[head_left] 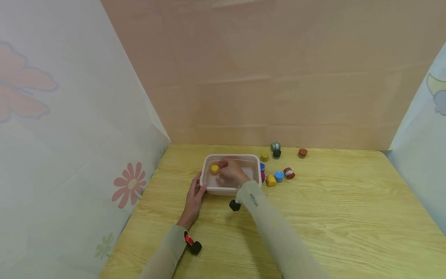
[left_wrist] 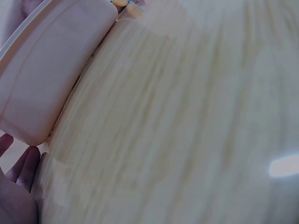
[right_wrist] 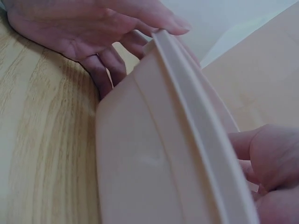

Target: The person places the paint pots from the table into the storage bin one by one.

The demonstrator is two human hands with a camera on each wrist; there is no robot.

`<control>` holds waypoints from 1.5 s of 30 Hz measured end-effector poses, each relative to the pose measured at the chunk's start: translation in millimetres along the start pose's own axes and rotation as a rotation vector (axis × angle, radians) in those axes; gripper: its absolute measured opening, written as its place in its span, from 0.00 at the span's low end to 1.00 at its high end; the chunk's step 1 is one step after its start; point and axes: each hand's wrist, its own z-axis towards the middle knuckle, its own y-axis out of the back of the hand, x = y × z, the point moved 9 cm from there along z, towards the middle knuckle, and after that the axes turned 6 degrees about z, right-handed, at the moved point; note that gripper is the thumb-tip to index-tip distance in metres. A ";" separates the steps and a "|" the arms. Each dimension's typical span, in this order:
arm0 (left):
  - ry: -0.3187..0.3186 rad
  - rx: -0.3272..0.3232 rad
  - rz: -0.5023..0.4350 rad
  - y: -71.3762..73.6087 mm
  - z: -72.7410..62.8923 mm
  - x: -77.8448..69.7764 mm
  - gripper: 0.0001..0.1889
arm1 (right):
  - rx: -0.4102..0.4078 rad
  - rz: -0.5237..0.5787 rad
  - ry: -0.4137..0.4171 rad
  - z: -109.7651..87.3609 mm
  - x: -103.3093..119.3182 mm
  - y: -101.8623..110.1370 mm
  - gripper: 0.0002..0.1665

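Note:
A pale pink plastic box (head_left: pixel 230 191) stands on the wooden table. My left hand (head_left: pixel 193 199) grips its left end, thumb over the rim and fingers against the outer wall, as the right wrist view also shows. My right hand (head_left: pixel 232 170) reaches inside the box over the near wall. A small dark red jar (head_left: pixel 223 164) appears pinched between its thumb and fingers, partly hidden by them. Just left of the fingertips sits a small jar with a yellow top (head_left: pixel 214 169). In the right wrist view the box wall (right_wrist: pixel 140 154) hides the right fingertips.
Right of the box lie several small jars, among them a light blue jar (head_left: pixel 279 176), an orange-yellow jar (head_left: pixel 271 180) and a red jar (head_left: pixel 289 173) on its side. Farther back are a black jar (head_left: pixel 277 154) and another red jar (head_left: pixel 302 153). A papered wall closes the back.

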 end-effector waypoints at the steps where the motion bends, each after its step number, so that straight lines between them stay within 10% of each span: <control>1: 0.000 0.002 -0.001 -0.1 -0.1 -0.2 0.28 | 0.001 -0.004 0.002 -1.0 0.7 1.5 0.26; 23: -0.012 0.017 0.088 6.4 -5.1 -4.2 0.22 | 0.004 -0.016 0.146 -39.2 36.0 96.5 0.26; 34: 0.016 0.080 0.101 19.4 -2.0 -6.6 0.20 | -0.114 0.006 0.147 -56.9 11.7 181.5 0.27; 45: 0.027 0.061 0.090 41.6 -6.7 -4.2 0.20 | -0.189 -0.046 0.093 -78.3 -35.5 224.0 0.30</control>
